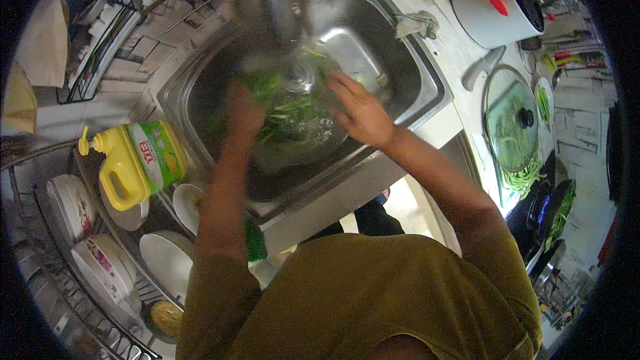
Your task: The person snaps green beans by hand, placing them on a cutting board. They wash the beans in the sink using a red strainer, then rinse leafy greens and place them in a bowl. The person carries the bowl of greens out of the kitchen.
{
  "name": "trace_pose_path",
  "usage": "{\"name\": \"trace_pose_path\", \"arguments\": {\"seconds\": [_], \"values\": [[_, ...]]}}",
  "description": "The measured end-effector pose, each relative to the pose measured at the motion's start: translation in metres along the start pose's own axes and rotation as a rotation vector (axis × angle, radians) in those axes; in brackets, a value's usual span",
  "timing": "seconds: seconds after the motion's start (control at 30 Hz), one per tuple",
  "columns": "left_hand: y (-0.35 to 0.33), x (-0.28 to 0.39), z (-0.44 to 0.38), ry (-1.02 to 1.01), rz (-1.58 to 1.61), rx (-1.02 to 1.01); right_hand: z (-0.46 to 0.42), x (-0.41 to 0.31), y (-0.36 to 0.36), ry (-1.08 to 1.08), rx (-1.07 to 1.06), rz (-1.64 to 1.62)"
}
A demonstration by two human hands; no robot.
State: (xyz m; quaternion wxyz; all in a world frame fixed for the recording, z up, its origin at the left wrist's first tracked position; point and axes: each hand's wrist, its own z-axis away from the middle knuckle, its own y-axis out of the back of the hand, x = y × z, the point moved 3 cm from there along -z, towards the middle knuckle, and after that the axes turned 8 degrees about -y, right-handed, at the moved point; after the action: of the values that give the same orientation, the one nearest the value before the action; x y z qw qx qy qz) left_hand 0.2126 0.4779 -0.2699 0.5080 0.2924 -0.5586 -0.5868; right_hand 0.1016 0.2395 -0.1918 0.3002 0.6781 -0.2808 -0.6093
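Observation:
Leafy greens (pixel 287 115) lie in water in the stainless steel sink (pixel 415 105) before me. Motion blur hides whether a separate basin holds them. My left hand (pixel 245 110) is at the left side of the greens, its fingers blurred against a bunch of leaves (pixel 265 82); its grip cannot be made out. On the other side, my right hand (pixel 365 112) hovers over or touches the wet greens, fingers stretched out and thumb apart. Between the hands, a stream of water (pixel 301 75) falls below the blurred metal faucet (pixel 272 0).
A yellow detergent jug (pixel 125 167) stands left of the sink, above racked bowls (pixel 102 265). On the right counter are a knife (pixel 482 67), a glass lid (pixel 510 135), green beans (pixel 522 177) and a white pot (pixel 482 10). A cloth (pixel 417 25) hangs at the sink rim.

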Motion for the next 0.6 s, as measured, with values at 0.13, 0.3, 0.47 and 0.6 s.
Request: {"name": "trace_pose_path", "arguments": {"seconds": [0.13,0.3,0.47,0.6], "values": [[0.014,0.018,0.009,-0.079,0.046,0.024,-0.070,0.002,-0.042,0.047,-0.070,0.171],[0.029,0.036,0.025,-0.176,-0.031,-0.057,-0.090,0.039,-0.094,-0.095,-0.397,0.324],[-0.031,0.024,0.030,0.088,0.286,-0.259,-0.048,0.058,-0.136,-0.527,-0.627,-0.358],[-0.044,0.040,0.033,-0.022,0.745,0.027,-0.020,0.085,-0.182,-0.697,-0.568,-0.881]]}}
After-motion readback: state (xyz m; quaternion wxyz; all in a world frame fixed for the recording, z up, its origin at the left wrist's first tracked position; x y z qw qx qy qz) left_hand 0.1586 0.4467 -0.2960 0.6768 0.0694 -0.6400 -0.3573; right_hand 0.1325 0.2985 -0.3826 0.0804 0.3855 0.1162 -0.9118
